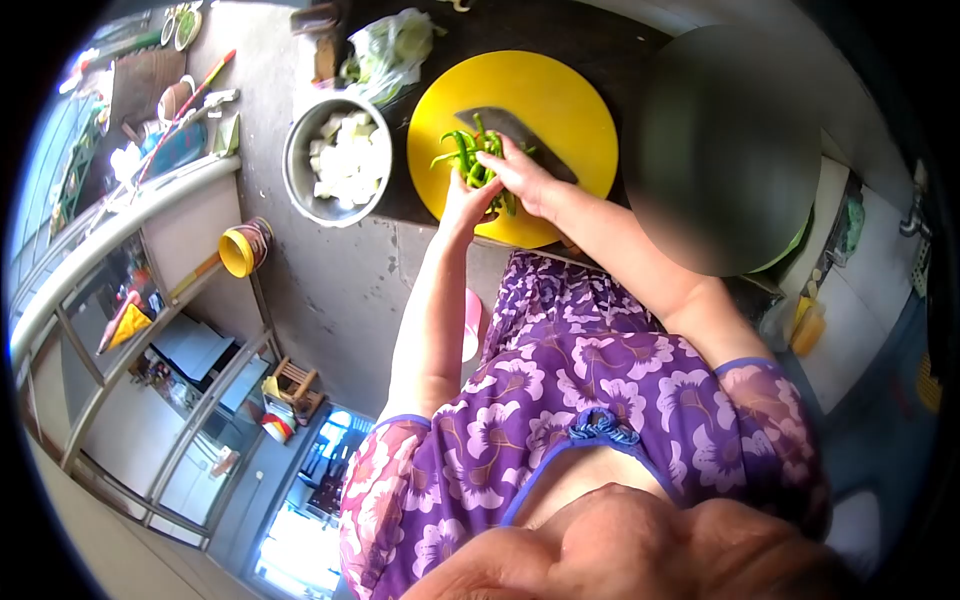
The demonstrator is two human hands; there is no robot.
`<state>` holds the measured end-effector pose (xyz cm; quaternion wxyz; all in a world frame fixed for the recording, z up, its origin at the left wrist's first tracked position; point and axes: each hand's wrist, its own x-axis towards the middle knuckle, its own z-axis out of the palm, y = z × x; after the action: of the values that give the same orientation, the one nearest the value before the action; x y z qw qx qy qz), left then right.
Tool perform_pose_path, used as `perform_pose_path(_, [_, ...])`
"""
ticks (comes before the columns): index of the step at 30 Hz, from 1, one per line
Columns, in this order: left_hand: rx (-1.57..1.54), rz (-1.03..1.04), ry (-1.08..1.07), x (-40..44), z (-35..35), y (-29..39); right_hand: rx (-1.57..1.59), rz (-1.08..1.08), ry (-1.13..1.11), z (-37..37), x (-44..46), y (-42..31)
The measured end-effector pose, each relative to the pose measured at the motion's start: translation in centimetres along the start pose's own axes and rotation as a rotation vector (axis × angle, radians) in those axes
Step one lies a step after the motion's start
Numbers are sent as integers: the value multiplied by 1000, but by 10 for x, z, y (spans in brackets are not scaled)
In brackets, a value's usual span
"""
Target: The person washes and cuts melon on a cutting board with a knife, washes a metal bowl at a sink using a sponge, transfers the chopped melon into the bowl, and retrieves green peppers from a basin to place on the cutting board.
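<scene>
Both my hands are over a round yellow cutting board [440,100], gathered around a bunch of long green chili peppers [464,150]. My left hand [467,205] grips the bunch from the near left side, fingers wrapped about it. From the right, my right hand [522,178] closes on the same peppers, with its thumb and fingers against them. A knife with a wide dark blade [550,158] lies flat on the board behind and beside my right hand. Part of the blade and the lower pepper ends are hidden by my hands.
Left of the board stands a metal bowl [290,165] of white chunks. A plastic bag of pale green vegetables [392,55] lies behind it. A large round object, blurred grey [725,150], is at right. A yellow container [240,250] is at left, near a railing.
</scene>
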<state>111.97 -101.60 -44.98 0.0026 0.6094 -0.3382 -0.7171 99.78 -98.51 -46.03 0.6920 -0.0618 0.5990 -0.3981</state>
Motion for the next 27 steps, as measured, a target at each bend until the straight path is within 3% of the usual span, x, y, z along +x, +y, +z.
perform_pose_path(5, [30, 112, -17, 20, -12, -20, -217, 246, 80, 5, 3, -19])
perform_pose_path(8, [330, 163, 148, 20, -7, -28, -301, 380, 131, 3, -9, -39])
perform_pose_path(12, [744, 420, 439, 15, 11, -47, -411, 321, 118, -2, -18, -44])
perform_pose_path(16, [884, 331, 365, 12, 14, -39, -734, -69, 184, -35, -11, -16])
perform_pose_path(17, [909, 324, 360, 7, 20, -33, -490, 19, 192, -51, -26, -20])
perform_pose_path(19, [998, 453, 429, 11, 37, -39, -323, -160, 242, -103, -47, -12])
perform_pose_path(21, [986, 521, 435, 13, 42, -48, -445, -544, 576, -157, -74, 2])
perform_pose_path(23, [900, 589, 396, 15, 57, -55, -493, -570, 998, -249, -100, 17])
perform_pose_path(27, [775, 584, 385, 15, 52, -69, 147, -122, 1501, -400, -154, 39])
